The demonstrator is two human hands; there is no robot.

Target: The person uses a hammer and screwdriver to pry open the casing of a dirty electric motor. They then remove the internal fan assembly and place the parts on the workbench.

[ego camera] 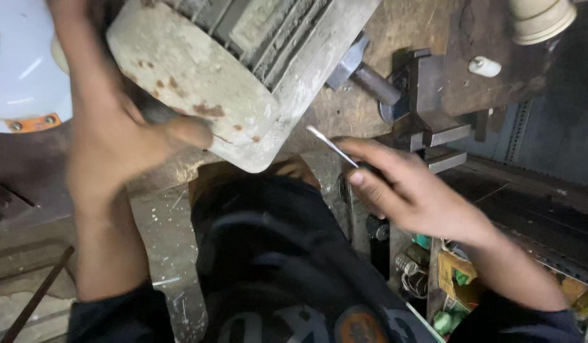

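Note:
A large, rusty grey electric motor (243,70) with a finned housing lies tilted on the workbench at the top middle. My left hand (116,143) rests against its round end cover, thumb on the lower rim, fingers hidden behind it. My right hand (408,187) is closed around a thin metal tool, a screwdriver (332,146), whose shaft points up-left toward the motor's lower edge, a short gap away. The handle is hidden in my palm.
A metal bench vise (427,108) with a steel bar stands behind my right hand. A white round object (20,63) lies at the top left. Below right, a shelf holds small parts, a coil and green pieces (456,276). The dusty floor (160,235) shows below.

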